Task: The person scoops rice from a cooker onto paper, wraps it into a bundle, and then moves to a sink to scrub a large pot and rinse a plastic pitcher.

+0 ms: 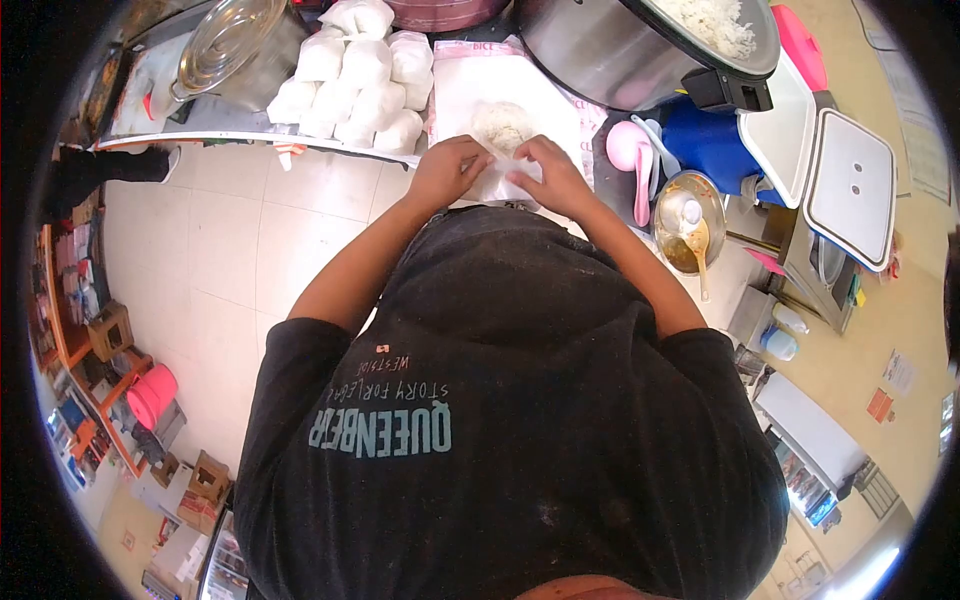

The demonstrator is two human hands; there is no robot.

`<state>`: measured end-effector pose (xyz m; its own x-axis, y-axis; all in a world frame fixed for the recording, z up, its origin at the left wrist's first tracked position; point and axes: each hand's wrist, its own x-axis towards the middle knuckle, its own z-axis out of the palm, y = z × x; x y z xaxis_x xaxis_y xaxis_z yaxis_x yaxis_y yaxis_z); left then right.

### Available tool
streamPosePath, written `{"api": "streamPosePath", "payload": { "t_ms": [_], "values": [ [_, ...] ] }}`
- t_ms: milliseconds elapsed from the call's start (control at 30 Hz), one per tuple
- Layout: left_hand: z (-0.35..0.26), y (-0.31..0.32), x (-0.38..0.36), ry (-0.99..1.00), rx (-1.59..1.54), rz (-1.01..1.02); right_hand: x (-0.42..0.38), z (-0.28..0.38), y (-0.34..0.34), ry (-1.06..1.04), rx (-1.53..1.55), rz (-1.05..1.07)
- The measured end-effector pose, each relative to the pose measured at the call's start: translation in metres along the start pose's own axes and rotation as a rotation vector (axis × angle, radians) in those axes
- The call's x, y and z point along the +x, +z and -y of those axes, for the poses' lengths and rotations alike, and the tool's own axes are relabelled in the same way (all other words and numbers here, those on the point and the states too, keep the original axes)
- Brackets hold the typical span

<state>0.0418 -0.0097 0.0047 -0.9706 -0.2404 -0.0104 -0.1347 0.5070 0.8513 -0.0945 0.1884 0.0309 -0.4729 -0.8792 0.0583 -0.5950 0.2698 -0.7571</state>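
Observation:
A mound of white rice (503, 126) lies on white wrapping sheets (480, 82) at the counter's front edge. Just below the rice, my left hand (452, 168) pinches one side of a thin, whitish sheet (494, 182), its fingers bent together. My right hand (546, 172) is at the other side of this sheet, with thumb and fingers curled around its edge. The two hands are a small gap apart. Left of the rice, several wrapped white packets (360, 85) are piled up.
A large pot of cooked rice (610, 50) stands behind at the right. Beside it lie a pink ladle (628, 148) and a metal bowl (689, 222) with a spoon. A lidded steel pot (235, 60) is at the left; a person's leg (130, 165) shows beyond the counter.

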Motion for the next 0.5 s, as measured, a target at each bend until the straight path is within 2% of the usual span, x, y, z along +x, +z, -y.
{"api": "streamPosePath", "payload": {
  "t_ms": [67,100,167,233,367,500],
  "values": [
    [-0.007,-0.004,-0.005,-0.090,-0.154,-0.113,-0.007,0.001,-0.007,-0.065,-0.197,-0.103],
    [-0.006,-0.005,-0.007,-0.043,-0.127,-0.129,-0.011,-0.002,-0.012,-0.097,-0.295,-0.155],
    [0.004,-0.008,-0.013,0.054,-0.072,-0.160,-0.029,-0.042,-0.009,0.016,-0.292,-0.166],
    [0.014,-0.013,-0.020,0.162,0.111,-0.108,-0.042,-0.052,-0.019,0.144,-0.246,-0.173],
    [0.029,-0.021,-0.034,0.345,0.282,-0.013,-0.071,-0.060,-0.029,0.043,-0.122,-0.230],
    [0.006,-0.040,-0.052,0.343,0.173,0.073,-0.097,-0.030,-0.042,-0.033,-0.098,-0.237]
  ]
}}
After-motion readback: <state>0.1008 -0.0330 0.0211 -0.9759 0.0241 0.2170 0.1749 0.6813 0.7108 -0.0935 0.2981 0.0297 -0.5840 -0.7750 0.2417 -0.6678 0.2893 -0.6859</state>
